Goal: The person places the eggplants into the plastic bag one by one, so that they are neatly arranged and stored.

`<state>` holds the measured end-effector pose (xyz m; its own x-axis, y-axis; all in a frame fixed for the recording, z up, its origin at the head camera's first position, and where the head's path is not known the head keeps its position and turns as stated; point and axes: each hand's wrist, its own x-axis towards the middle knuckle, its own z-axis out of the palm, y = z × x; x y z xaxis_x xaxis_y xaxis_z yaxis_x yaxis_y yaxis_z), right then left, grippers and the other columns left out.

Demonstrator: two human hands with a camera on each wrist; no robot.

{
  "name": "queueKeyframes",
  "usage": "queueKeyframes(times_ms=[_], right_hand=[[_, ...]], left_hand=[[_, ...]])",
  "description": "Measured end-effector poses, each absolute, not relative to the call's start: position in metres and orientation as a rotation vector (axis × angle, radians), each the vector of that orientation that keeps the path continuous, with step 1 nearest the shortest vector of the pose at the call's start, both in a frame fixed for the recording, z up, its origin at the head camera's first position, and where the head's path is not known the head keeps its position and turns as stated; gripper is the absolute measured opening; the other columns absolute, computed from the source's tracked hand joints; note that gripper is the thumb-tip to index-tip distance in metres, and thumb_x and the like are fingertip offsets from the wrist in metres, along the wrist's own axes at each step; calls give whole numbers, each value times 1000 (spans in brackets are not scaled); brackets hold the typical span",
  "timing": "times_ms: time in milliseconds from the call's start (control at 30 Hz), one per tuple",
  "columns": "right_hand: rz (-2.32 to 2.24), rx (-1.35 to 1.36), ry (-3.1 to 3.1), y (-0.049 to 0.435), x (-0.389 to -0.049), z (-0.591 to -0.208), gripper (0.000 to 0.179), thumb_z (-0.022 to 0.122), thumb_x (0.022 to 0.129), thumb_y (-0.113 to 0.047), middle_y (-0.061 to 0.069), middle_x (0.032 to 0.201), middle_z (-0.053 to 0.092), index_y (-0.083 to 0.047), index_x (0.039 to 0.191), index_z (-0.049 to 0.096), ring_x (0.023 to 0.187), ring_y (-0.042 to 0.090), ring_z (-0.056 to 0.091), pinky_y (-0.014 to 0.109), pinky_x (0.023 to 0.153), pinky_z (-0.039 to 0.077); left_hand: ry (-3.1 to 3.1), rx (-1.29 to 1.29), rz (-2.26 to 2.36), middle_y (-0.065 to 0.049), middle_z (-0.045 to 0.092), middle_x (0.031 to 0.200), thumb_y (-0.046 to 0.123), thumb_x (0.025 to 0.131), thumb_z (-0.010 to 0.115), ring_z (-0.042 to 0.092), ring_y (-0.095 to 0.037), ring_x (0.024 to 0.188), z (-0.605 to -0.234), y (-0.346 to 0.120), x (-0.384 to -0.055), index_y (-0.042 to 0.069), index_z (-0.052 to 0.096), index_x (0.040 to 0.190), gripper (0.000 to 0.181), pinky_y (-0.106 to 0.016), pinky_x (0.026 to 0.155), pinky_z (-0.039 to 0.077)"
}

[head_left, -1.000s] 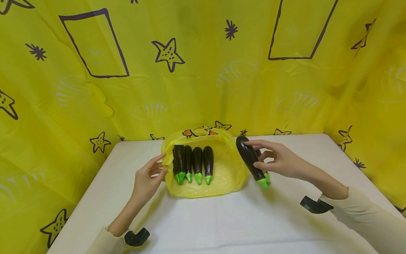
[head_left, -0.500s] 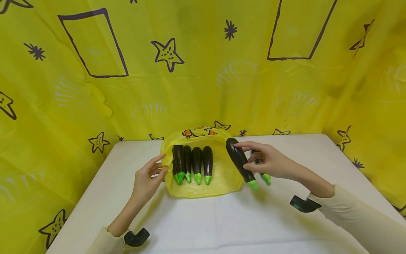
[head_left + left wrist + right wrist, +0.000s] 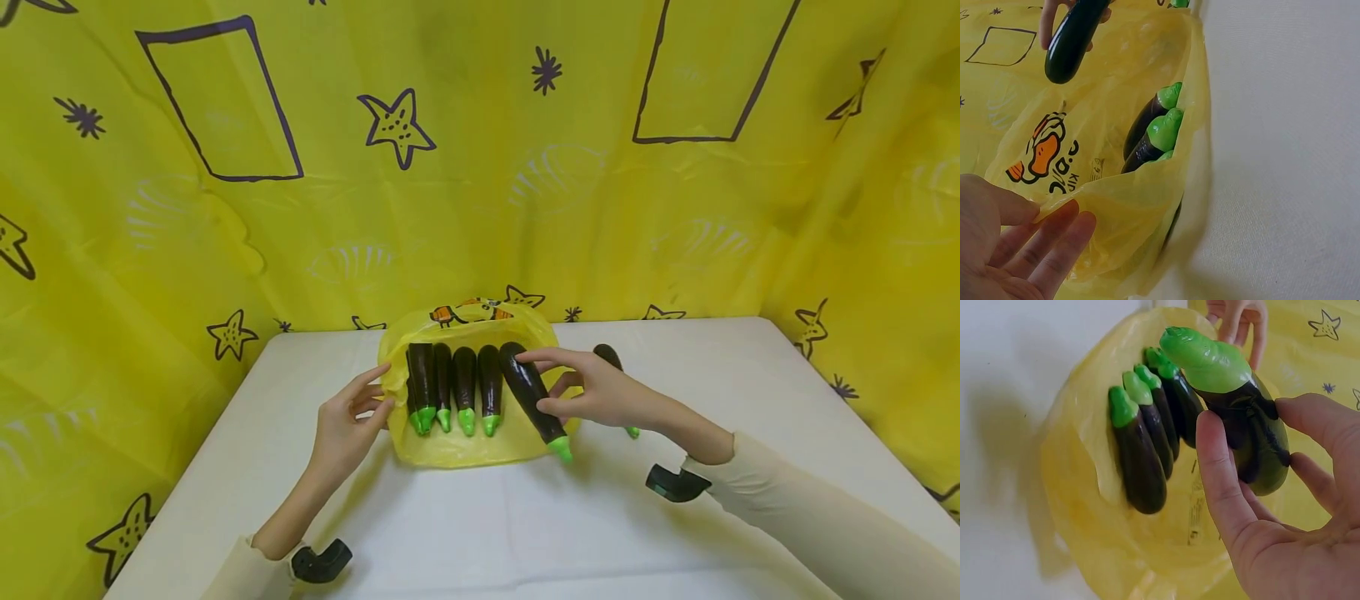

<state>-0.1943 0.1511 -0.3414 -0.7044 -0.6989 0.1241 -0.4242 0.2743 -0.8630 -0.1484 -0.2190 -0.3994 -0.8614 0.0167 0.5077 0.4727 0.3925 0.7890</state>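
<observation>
My right hand [image 3: 600, 388] grips a dark purple eggplant [image 3: 531, 392] with a bright green stem end, its thumb and fingers on either side. This eggplant is tilted, stem toward me, over the right part of the mouth of a yellow plastic bag [image 3: 450, 454]. Several more eggplants [image 3: 465, 383] lie side by side inside the bag, stems toward the opening. At the bag's left edge, my left hand [image 3: 351, 425] pinches the rim between thumb and fingers; the left wrist view shows the pinched plastic film [image 3: 1110, 200] and the bag's printed cartoon [image 3: 1044, 150].
Another eggplant [image 3: 609, 357] lies on the white table [image 3: 465, 533] to the right, partly hidden behind my right hand. A yellow patterned curtain [image 3: 480, 208] hangs at the back and both sides of the table.
My right hand has moved left with the eggplant, from beside the bag to over its mouth. The eggplant left on the table shows more apart from it. My left hand has stayed put.
</observation>
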Motion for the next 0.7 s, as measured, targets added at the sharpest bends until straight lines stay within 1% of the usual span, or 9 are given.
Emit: queueKeyframes(times_ms=[100,267,433,600,700], right_hand=[[-1387,-1019,2276,143,-196,-344,63,75,94,-8,24,138,55,-12,151,50,95,23,74,46,72,64],[-1412,-1000,2223,129,-200,-349,63,74,94,-5,28,139,52,-8,152,48,92,24,74,57,70,62],[-1432,-984,2201,115,-204,-355,64,74,93,-5,27,138,53,-9,152,49,87,23,74,58,70,62],[-1434,-934,2198,100,-211,-361,63,74,94,-6,26,141,51,-13,152,49,88,22,74,55,72,63],[-1437,-883,2204,92,-216,-365,64,74,95,-7,26,143,49,-15,153,49,88,22,74,51,73,64]], left_hand=[[-2236,-427,-1470,-21,74,103,-15,88,72,75,-34,81,-399,-219,-149,4,64,137,53,-25,61,63],[-2240,-432,-1467,-20,74,103,-14,89,72,75,-33,81,-399,-219,-150,5,63,138,53,-25,61,63],[-2237,-438,-1469,-20,75,102,-13,89,72,75,-34,82,-400,-218,-151,5,64,138,53,-25,60,63],[-2236,-430,-1474,-20,75,101,-14,89,71,75,-34,82,-399,-218,-151,5,64,138,53,-24,61,62],[-2240,-425,-1479,-20,75,100,-14,89,71,75,-34,83,-399,-218,-151,5,64,138,53,-24,61,62]])
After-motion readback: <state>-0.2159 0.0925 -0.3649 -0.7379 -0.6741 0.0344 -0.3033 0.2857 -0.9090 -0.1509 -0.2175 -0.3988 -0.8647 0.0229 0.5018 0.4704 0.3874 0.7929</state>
